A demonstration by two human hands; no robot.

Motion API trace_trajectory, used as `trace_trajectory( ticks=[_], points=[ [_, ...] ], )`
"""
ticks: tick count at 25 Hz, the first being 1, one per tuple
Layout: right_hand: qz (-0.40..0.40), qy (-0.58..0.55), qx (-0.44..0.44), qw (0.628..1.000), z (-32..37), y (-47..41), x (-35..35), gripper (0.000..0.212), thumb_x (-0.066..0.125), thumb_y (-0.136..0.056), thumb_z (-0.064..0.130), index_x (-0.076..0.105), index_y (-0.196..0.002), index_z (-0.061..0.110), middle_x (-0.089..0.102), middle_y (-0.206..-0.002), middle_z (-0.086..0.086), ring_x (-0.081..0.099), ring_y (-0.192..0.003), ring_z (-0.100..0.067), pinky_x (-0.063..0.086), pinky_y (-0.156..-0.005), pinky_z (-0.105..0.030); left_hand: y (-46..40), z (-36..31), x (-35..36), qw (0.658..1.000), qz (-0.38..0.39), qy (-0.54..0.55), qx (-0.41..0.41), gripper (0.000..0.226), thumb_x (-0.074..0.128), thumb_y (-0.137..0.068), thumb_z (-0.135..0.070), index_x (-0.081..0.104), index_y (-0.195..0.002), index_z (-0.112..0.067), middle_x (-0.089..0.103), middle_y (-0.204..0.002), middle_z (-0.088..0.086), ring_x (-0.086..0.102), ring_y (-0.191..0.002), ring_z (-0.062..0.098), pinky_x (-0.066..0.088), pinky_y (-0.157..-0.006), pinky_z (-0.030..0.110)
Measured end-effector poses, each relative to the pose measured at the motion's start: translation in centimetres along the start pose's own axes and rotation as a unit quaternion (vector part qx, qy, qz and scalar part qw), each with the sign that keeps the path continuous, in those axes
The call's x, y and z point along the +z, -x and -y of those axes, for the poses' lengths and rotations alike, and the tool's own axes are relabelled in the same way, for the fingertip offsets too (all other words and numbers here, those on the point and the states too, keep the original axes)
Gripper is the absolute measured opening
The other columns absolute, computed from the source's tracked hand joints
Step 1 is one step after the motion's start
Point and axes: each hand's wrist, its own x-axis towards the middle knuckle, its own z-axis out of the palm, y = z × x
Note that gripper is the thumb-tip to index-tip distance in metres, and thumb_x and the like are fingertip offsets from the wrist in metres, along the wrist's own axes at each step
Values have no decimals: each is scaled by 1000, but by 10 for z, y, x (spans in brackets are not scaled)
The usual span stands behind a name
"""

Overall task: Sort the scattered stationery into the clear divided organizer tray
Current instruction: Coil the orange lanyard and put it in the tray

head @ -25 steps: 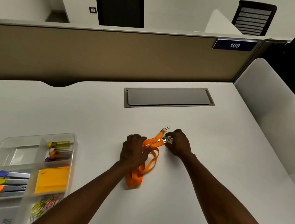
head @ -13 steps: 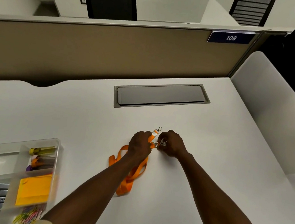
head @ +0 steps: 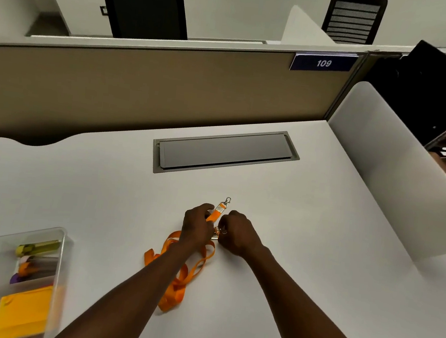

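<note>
The orange lanyard [head: 181, 281] lies looped on the white desk [head: 289, 259], well right of the clear organizer tray [head: 62, 236]. The left hand [head: 196, 225] grips its strap just below the metal clip [head: 226, 202]; the right hand [head: 236, 235] pinches a small metal fitting [head: 215, 234] beside it. Yellow sticky notes [head: 23, 310] sit in the tray.

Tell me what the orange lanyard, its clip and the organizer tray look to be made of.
Orange lanyard: looks like woven fabric ribbon, matte; it lies in limp flat loops and folds.
Clip: appears to be metal, silvery and shiny, with small bright glints.
Organizer tray: probably clear plastic, glossy; the contents show through its walls. Motion blur hides finer detail.
</note>
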Motion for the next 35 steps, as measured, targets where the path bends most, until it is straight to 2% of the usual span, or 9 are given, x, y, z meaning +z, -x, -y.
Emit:
trace_trajectory(
  ticks=[5, 10, 12, 14, 18, 23, 26, 29, 35],
  points=[
    [-26, 26, -9, 999, 1, 4, 3, 11, 60, -84, 16, 64, -93, 13, 56, -105, -8, 55, -95, -27, 48, -69, -35, 7, 2, -4, 998, 18, 8, 61, 20, 66, -85, -5, 73, -104, -10, 74, -99, 9, 67, -92, 25, 45, -77, 22],
    [-35, 14, 6, 999, -4, 11, 5, 13, 58, -86, 18, 59, -99, 19, 65, -101, -4, 61, -94, -27, 50, -70, -36, 10, 11, -3, 996, 35, 10, 79, 24, 74, -81, -11, 73, -105, -13, 75, -99, 4, 68, -92, 18, 46, -78, 15],
    [-51, -29, 39, 998, -4, 12, 6, 21, 61, -84, 20, 59, -105, 22, 67, -100, -3, 62, -93, -27, 48, -71, -34, 12, 12, -5, 994, 43, 17, 95, 23, 78, -80, -25, 73, -101, -16, 75, -94, -1, 67, -87, 13, 47, -76, 15],
    [-75, -49, 53, 995, -6, 13, 6, 32, 63, -85, 25, 54, -115, 24, 62, -106, -3, 61, -96, -26, 47, -72, -33, 14, 14, -6, 992, 56, 2, 111, 26, 80, -77, -28, 73, -99, -18, 74, -94, -4, 67, -86, 11, 51, -78, 22],
    [-34, -4, 50, 998, -7, 10, 3, 68, 68, -84, 27, 37, -145, 31, 38, -140, -6, 45, -122, -27, 53, -84, -39, 15, 19, -7, 991, 44, -42, 116, 18, 79, -78, -26, 69, -92, -20, 72, -88, -3, 65, -81, 14, 54, -75, 29],
    [-36, 51, -5, 998, -9, 4, -2, 31, 60, -88, 22, 60, -119, 23, 49, -126, -3, 48, -112, -27, 50, -73, -35, 16, 19, -11, 990, 44, -62, 115, 16, 76, -77, -28, 69, -91, -24, 71, -87, -5, 64, -81, 14, 51, -71, 28],
    [-61, 50, -19, 997, -10, 6, 0, 22, 59, -88, 22, 58, -109, 17, 53, -116, -4, 51, -104, -26, 43, -67, -32, 16, 24, -11, 983, 62, -86, 149, 32, 72, -80, -29, 68, -111, -24, 70, -105, -2, 63, -98, 18, 51, -83, 32],
    [-72, 9, -8, 997, -8, 8, 4, 17, 60, -84, 19, 54, -100, 18, 59, -100, -3, 57, -92, -26, 39, -64, -31, 18, 28, -10, 980, 80, -100, 151, 52, 69, -83, -29, 56, -133, -23, 66, -117, 1, 60, -108, 21, 50, -92, 36],
    [-92, -155, 55, 982, -13, 11, 10, 15, 72, -77, 14, 74, -92, 18, 74, -89, -2, 67, -84, -19, 50, -73, -28, 24, 27, -10, 980, 82, -104, 151, 32, 68, -82, -23, 67, -114, -20, 66, -102, 5, 61, -98, 25, 50, -83, 37]
  ],
)
